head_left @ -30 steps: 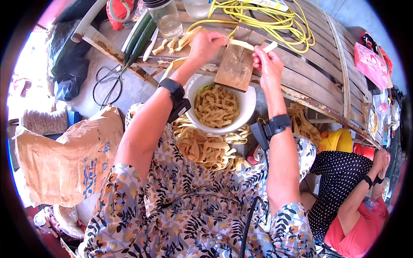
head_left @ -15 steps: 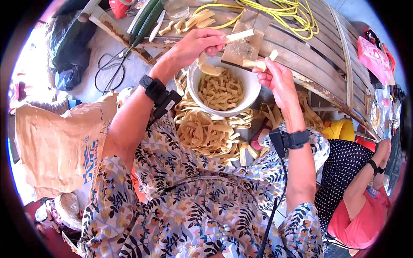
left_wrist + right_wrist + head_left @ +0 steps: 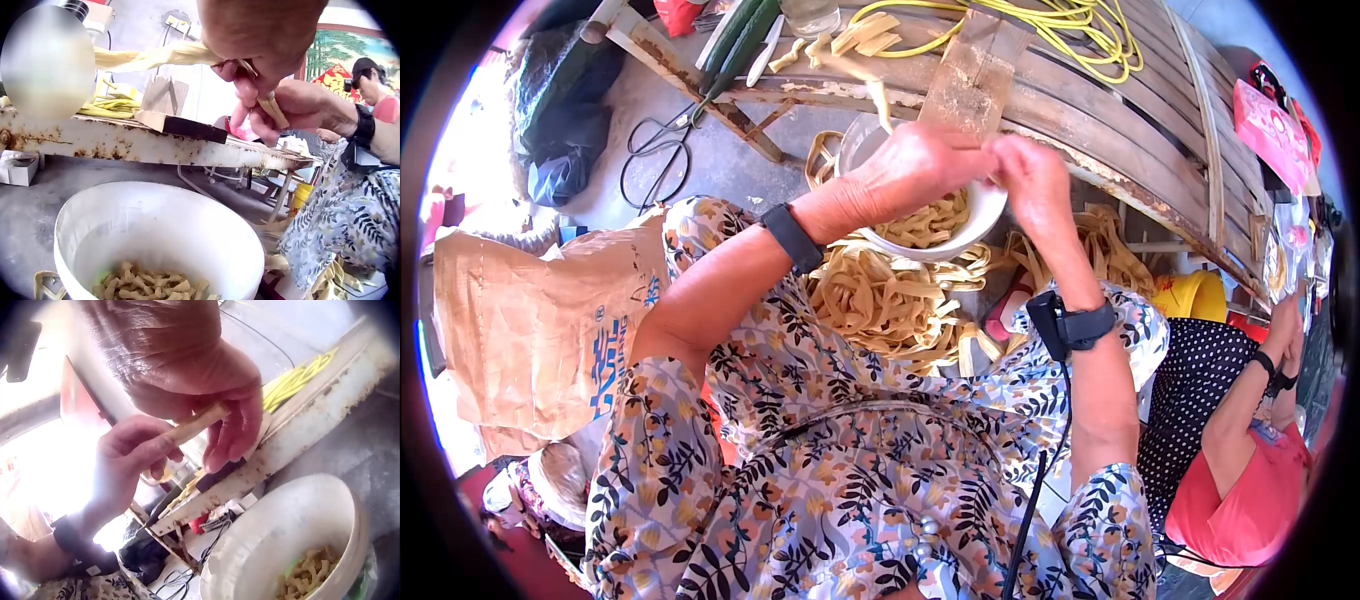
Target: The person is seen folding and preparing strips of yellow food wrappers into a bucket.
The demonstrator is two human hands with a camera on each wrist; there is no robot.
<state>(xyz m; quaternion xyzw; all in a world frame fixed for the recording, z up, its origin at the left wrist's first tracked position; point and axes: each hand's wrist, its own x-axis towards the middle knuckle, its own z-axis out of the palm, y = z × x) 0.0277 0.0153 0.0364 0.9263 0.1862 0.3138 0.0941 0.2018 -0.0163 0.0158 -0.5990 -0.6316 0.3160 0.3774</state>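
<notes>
Both hands meet above the white bucket (image 3: 985, 215). The left hand (image 3: 915, 170) pinches a long pale-yellow strip (image 3: 156, 57), whose tail hangs out to the left in the left wrist view. Close against it, the right hand (image 3: 1035, 185) holds the strip's short folded end (image 3: 199, 424) between thumb and fingers. Short knotted pieces (image 3: 309, 572) lie in the bottom of the bucket. A wooden board (image 3: 968, 85) rests on the slatted bench, its near end behind the hands. How the strip is wrapped between the fingers is partly hidden.
Loose strips (image 3: 885, 310) are heaped below the bucket. On the slatted bench (image 3: 1140, 150) are a coiled yellow cord (image 3: 1080, 40), cucumbers (image 3: 740, 45) and some pieces (image 3: 868, 35). A paper sack (image 3: 540, 330) stands left; another person (image 3: 1240, 480) sits right.
The hands were apart, each with a piece of strip; they have come together over the bucket. The left hand has moved right and down, and the strip's tail now trails behind it.
</notes>
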